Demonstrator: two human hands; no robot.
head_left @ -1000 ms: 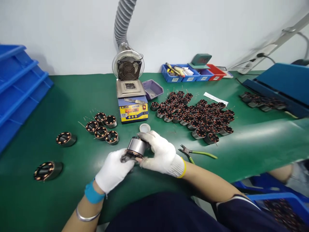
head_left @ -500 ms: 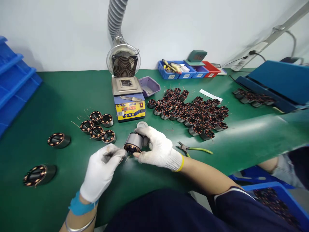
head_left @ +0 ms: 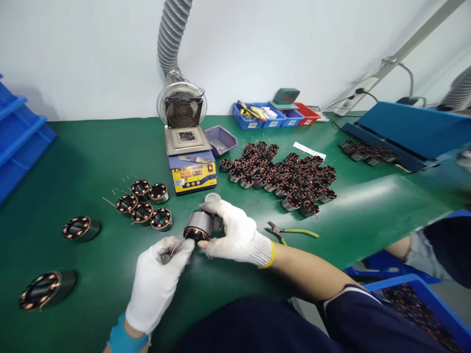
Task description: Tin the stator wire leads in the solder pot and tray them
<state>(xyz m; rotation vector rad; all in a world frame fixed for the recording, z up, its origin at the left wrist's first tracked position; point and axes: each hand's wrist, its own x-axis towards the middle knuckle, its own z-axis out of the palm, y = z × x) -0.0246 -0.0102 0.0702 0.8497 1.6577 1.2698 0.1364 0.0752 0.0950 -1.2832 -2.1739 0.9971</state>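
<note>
My right hand (head_left: 233, 230), in a white glove with a yellow cuff edge, is closed around a motor stator (head_left: 198, 224). The stator is tilted, with its ring of copper windings facing down toward me. At its lower left edge my gloved left hand (head_left: 160, 274) has its fingers pinched together. A thin copper wire (head_left: 175, 248) stands out at those fingertips; where it joins the stator is hidden. Beyond the stator is a small clear round cap-like piece (head_left: 212, 197), partly behind my right hand. Green-handled cutters (head_left: 290, 230) lie right of that hand with their jaws apart.
Several stators (head_left: 150, 203) stand in a group on the left, with two more nearer me. Many more stators (head_left: 283, 176) crowd the right. A solder pot (head_left: 193, 166) with a fume hose (head_left: 171, 44) stands behind. A blue bin (head_left: 415, 284) sits low right, near another person's arm (head_left: 401, 247).
The view has shifted slightly. My left fingers have curled, and a copper wire now shows at them. The stator stays in my right hand.
</note>
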